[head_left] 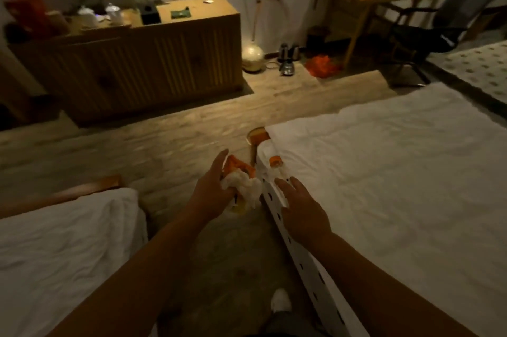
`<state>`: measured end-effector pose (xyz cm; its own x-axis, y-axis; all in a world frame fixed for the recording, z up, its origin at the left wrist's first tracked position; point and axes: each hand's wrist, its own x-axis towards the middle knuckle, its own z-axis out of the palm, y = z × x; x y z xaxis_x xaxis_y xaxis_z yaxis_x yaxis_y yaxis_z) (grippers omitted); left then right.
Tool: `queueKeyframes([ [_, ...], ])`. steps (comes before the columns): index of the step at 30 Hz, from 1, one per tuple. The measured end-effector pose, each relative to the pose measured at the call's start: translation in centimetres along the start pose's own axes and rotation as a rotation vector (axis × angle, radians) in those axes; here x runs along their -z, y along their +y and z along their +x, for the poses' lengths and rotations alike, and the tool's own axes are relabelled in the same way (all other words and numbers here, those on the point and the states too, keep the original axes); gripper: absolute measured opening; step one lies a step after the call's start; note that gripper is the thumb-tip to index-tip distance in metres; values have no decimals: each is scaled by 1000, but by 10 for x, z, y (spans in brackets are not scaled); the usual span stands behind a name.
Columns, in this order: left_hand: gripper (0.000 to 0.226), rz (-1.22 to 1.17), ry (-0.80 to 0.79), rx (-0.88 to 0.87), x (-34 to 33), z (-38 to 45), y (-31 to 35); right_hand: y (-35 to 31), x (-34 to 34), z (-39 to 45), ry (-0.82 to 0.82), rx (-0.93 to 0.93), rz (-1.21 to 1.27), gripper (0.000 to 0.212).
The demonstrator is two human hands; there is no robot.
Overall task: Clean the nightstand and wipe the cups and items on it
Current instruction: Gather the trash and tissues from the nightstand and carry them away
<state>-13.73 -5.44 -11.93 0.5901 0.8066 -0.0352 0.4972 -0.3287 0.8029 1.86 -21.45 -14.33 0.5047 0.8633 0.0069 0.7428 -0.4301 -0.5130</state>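
- My left hand [212, 185] holds a crumpled white cloth [242, 188] together with an orange item [238, 167]; the thumb and lower fingers curl round the bundle while the forefinger points out straight.
- The cloth is bunched and wrinkled, pale, and it hangs a little below my palm, over the floor [164, 128] between the two beds.
- The orange item is bright and partly wrapped by the cloth; blur keeps me from telling just what it is.
- My right hand [300, 207] is spread with its fingers straight and relaxed, gripping nothing, over the left edge of the right bed [384, 172].
- Just beyond my right fingertips, a small bottle [275, 169] with an orange cap lies at the edge of that bed's white sheet.
- The side of the bed below my right hand is white with dark dots.
- A second bed [63, 232] with a white cover is at my lower left.
- Across the room stands a wooden cabinet [153, 53] with small things on top, too dim to name.
- My white shoe [280, 301] shows on the floor below.
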Motion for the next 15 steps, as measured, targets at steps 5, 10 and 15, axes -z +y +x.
queueKeyframes([
  [5,85,12,93,79,14,74,2,2,10,108,-50,68,-14,61],
  [10,78,-67,132,154,40,141,-10,-21,15,204,-89,146,-32,64],
  [15,79,-101,132,193,65,228,-38,-37,-19,293,-115,128,-35,65],
])
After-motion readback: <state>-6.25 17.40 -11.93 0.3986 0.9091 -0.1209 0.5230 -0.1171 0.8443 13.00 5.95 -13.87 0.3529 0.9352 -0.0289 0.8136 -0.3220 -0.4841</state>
